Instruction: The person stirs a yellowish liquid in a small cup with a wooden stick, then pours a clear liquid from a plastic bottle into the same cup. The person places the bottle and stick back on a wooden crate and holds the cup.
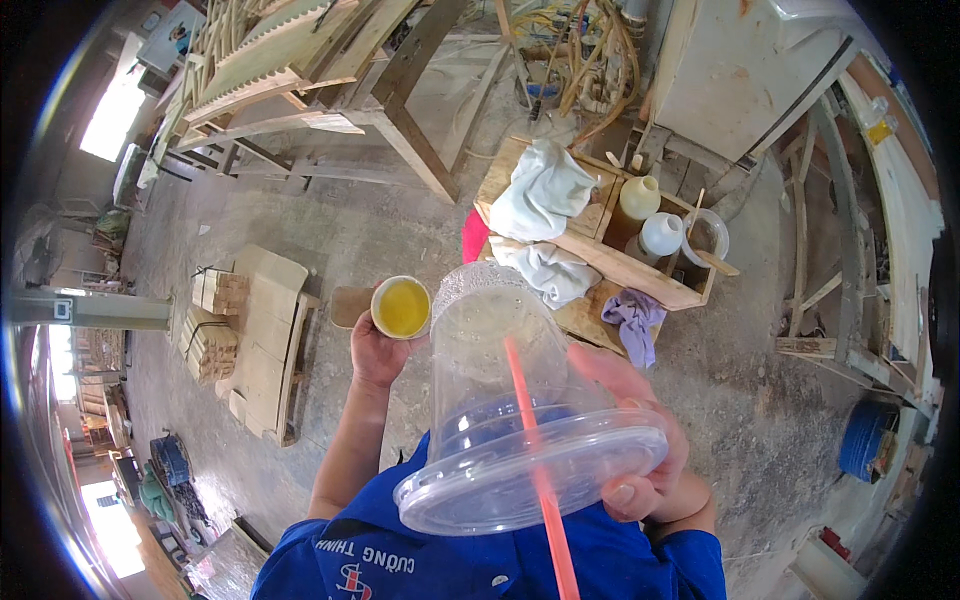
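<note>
My left hand (378,356) is closed round a small round cup (404,307) with yellow liquid in it, held out in front of me. A flat brown piece (350,307) shows beside that cup; I cannot tell whether it belongs to it. Close to the camera, my right hand (640,440) grips a clear plastic cup (480,350) by its lid end. This cup is tilted, its clear lid (530,475) toward me and its base pointing away. An orange-red straw (545,500) sticks out through the lid. Droplets cling inside the cup, with no drink visible.
Ahead to the right stands a wooden crate (640,265) with bottles (640,197), a tub (707,235), white cloths (543,190) and a purple cloth (634,322). A timber bench (400,100) fills the far left. Bundled wood strips (210,345) lie by a low pallet (265,340).
</note>
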{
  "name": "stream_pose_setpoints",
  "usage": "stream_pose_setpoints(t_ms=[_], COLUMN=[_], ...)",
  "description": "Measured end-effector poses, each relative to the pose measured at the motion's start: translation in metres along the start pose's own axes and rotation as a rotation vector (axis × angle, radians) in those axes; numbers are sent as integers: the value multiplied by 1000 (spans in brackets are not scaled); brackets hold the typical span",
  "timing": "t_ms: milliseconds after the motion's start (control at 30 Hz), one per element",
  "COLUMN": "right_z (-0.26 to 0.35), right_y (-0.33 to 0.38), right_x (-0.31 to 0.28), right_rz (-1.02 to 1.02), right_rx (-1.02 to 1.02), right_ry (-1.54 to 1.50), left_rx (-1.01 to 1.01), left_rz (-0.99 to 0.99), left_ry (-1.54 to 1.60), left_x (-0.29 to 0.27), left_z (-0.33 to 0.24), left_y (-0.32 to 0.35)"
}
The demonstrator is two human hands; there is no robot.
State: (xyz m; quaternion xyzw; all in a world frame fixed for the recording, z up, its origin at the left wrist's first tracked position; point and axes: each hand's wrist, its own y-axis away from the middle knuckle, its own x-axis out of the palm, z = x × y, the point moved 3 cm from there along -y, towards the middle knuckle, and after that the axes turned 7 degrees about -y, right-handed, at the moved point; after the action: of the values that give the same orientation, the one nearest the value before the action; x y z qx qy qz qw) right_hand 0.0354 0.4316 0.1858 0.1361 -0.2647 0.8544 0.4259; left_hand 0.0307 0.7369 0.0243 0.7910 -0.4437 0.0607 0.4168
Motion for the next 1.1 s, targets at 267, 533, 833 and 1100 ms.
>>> stream_pose_setpoints(t_ms=[267,533,833,1100], right_z=[-21,-41,-100,-191], right_y=[-22,-46,-95,-158], right_x=[11,23,-32,-198], right_rz=[-6,-95,-750,-985], right_rx=[-127,75,-59,-15], right_ry=[73,79,-14,5], left_rx=[-90,-104,-88,-11], left_rz=[82,166,280,263], left_ry=[131,96,219,342], left_x=[-25,-45,-92,-144], left_z=[-17,-38,-74,-96], left_y=[-30,-64,-96,-85])
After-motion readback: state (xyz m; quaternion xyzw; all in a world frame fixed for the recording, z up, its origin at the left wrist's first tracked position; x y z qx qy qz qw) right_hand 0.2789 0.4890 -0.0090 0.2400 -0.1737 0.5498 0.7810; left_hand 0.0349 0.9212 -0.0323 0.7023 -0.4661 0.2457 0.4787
